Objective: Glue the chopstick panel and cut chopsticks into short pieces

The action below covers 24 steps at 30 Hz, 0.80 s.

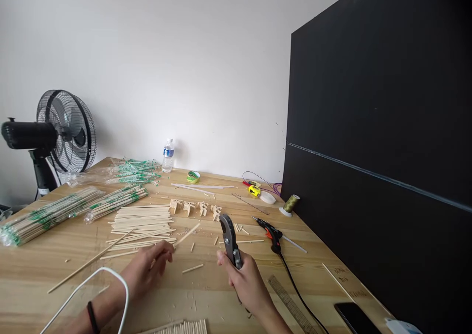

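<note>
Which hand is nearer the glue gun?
Right. The right hand, gripping the cutters, is on the near left side of the glue gun; the left hand is farther left, by the loose sticks.

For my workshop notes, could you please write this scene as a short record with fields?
Left hand: beside the loose sticks; hold unclear
Right hand: holding a hand tool, head upward
Middle: four small wooden pieces in a row
Right side: glue gun, ruler, phone
Left side: bagged sticks, fan
Back: water bottle near the wall
</note>
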Available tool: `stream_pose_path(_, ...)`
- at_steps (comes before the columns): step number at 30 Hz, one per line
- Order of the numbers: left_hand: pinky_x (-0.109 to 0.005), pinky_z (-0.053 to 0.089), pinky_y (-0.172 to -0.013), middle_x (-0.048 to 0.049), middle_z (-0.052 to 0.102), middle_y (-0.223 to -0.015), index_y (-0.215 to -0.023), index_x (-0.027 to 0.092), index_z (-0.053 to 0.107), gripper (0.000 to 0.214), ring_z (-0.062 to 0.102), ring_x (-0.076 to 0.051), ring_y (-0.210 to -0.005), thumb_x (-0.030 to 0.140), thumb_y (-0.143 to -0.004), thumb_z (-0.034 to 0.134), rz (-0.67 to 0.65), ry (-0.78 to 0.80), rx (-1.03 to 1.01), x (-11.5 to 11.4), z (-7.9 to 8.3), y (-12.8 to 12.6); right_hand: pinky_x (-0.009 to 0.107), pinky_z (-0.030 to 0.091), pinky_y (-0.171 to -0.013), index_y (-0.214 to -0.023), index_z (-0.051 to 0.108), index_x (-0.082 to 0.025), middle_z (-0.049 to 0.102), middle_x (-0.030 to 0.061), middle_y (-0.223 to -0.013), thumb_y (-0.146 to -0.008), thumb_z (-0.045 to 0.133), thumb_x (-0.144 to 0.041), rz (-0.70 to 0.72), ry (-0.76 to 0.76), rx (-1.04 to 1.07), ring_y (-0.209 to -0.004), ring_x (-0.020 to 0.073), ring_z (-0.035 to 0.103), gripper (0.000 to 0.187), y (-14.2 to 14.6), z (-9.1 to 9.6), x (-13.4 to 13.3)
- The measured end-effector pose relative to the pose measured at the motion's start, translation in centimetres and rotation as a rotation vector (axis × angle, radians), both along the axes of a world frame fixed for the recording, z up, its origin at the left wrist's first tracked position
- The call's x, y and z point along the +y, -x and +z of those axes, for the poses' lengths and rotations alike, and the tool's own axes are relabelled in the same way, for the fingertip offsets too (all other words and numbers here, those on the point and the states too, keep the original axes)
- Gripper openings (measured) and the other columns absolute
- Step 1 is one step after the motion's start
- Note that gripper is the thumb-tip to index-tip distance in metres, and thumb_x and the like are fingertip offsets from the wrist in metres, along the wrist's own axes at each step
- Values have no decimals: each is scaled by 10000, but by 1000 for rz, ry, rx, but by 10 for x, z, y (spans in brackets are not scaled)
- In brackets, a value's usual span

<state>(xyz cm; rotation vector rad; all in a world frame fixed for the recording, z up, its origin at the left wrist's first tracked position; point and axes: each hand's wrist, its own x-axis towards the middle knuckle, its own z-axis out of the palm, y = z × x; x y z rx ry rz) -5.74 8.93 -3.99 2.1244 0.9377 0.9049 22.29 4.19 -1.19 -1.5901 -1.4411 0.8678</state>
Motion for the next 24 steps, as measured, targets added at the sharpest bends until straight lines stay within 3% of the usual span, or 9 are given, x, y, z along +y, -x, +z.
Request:
stream_pose_path(1, -244, 511, -615, -26, 671, -881, -1004, 221, 554, 245, 618, -113, -619, 360, -1077, 366, -46, 50, -33, -3, -2, -3, 264, 358, -500, -780, 643, -182, 455, -49, -502, -874, 562, -721, -9, 17, 105, -467, 138, 449, 553, 9, 0, 2)
stream_pose_path(5, -257, 511, -634, -19, 667, -856, -1085, 236, 531, 237, 609, -119, -617, 420, -1080, 382, -103, 139, -75, -9, -11, -10, 243, 380, -472, -1148, 664, -164, 476, -82, -479, -774, 669, -778, -17, 63, 429, -436, 137, 470, 720, 42, -4, 11)
stream_pose_path(9, -251, 476, -601, -11, 672, -793, -1052, 234, 575, 294, 595, -124, -597, 432, -1080, 359, -75, 122, -35, -11, -14, -9, 241, 401, -474, -949, 690, -162, 533, -47, -503, -771, 723, -722, 13, 61, 520, -449, 129, 496, 589, 54, -12, 19)
stream_pose_path(12, -276, 509, -677, -18, 686, -828, -1114, 248, 606, 254, 639, -155, -708, 396, -1069, 405, 36, 16, 40, -5, -13, -1, 254, 441, -538, -818, 679, -173, 555, -29, -520, -789, 746, -672, -21, -2, 526, -500, 135, 528, 504, 53, -17, 24)
stream_pose_path(18, -363, 541, -779, -59, 682, -1029, -1049, 234, 633, 186, 678, -238, -900, 394, -959, 604, 300, -218, 300, 16, -18, 25, 279, 468, -515, -825, 631, -200, 589, -38, -635, -660, 896, -561, -138, 0, 811, -503, 136, 546, 478, 33, -27, 33)
stream_pose_path(21, -407, 539, -819, -62, 666, -1059, -1007, 241, 643, 181, 670, -264, -924, 345, -871, 700, 322, -227, 390, 16, -26, 24, 287, 464, -511, -797, 639, -200, 586, -29, -627, -638, 918, -516, -155, 35, 868, -500, 137, 540, 451, 19, -33, 32)
stream_pose_path(24, -406, 533, -819, -59, 664, -1062, -940, 240, 629, 107, 661, -266, -948, 231, -846, 679, 303, -224, 416, 10, -32, 15, 312, 469, -520, -797, 649, -210, 593, -12, -644, -682, 892, -504, -145, 64, 874, -508, 152, 543, 398, 6, -37, 31)
